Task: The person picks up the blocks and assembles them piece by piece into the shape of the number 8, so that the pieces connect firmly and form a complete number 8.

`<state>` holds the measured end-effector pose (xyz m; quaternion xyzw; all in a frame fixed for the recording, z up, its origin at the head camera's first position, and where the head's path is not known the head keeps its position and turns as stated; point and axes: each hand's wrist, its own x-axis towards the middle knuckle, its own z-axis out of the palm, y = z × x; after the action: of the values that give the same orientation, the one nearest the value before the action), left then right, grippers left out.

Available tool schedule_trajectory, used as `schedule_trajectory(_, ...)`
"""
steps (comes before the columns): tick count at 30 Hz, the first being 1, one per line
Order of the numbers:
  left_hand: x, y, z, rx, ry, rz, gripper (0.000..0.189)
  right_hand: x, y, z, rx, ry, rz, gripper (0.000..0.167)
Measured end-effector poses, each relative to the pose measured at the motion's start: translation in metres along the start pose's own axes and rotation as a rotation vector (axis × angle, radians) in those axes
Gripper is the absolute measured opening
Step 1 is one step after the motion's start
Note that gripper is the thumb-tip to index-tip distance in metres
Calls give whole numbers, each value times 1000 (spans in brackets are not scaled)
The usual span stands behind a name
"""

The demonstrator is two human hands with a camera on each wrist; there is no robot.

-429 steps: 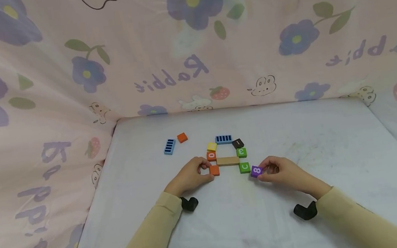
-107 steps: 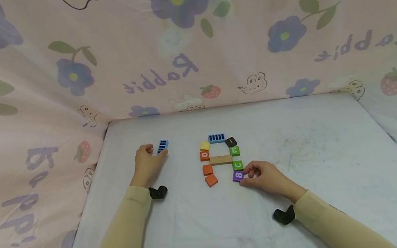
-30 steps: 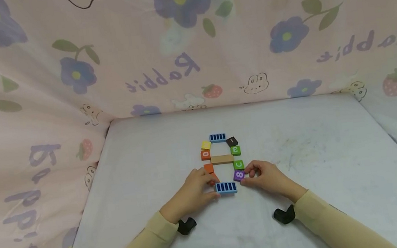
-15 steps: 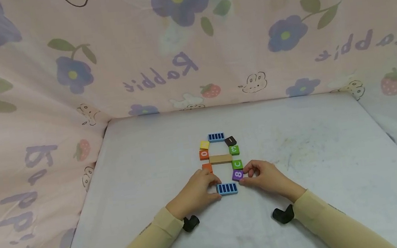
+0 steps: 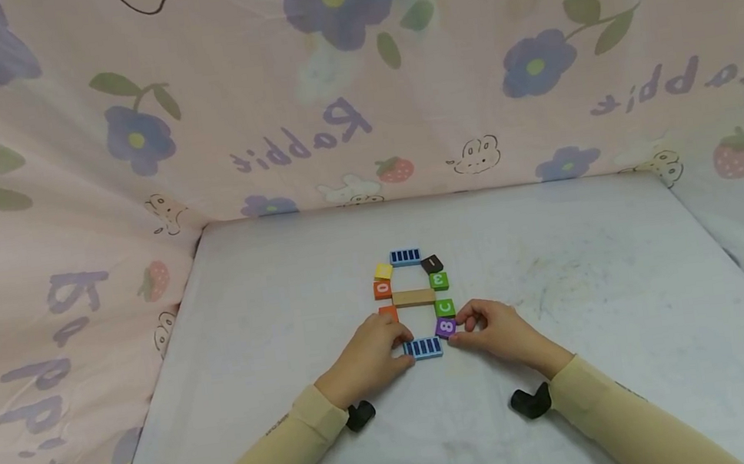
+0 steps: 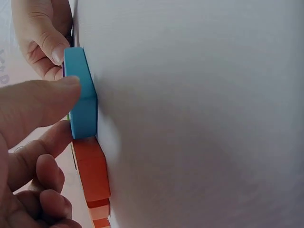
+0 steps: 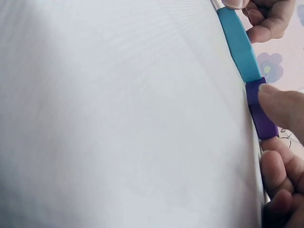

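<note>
My left hand (image 5: 368, 355) pinches the left end of a light-blue block with dark stripes (image 5: 427, 347) at the near end of a ring of blocks. Thumb and fingers of my right hand (image 5: 501, 331) hold the purple block marked 8 (image 5: 446, 327), just below the green C block (image 5: 445, 308). In the right wrist view the blue block (image 7: 241, 47) meets the purple block (image 7: 261, 110) at its corner. An orange block (image 6: 92, 168) adjoins the blue one in the left wrist view; my left hand hides it in the head view. Another orange block (image 5: 389, 313) shows above those fingers.
A tan plank (image 5: 414, 298) crosses the ring's middle. Around its far half lie an orange 0 block (image 5: 382, 289), a yellow block (image 5: 383, 271), a second striped blue block (image 5: 405, 257), a dark block (image 5: 432, 264) and a green 3 block (image 5: 438, 281). Patterned cloth (image 5: 354, 87) walls the white table.
The purple block came in under the green C. My left hand set an orange block at lower left, brought the striped blue block from the far left, then slid it slightly away from me.
</note>
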<state>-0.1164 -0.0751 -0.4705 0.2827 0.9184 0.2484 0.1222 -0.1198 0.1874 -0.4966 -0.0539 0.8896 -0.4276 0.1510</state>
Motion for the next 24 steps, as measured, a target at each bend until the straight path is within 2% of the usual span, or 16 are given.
schedule_trajectory(10,0,1,-1,-11,12,-3,25,-1,-1,0,12,-2,12,38)
schedule_trajectory(18,6,-1,-2,69,27,35,35,0,-1,0,7,3,10,37)
schedule_trajectory(24,6,-2,-4,70,12,38,32,0,-1,0,4,-3,32,39)
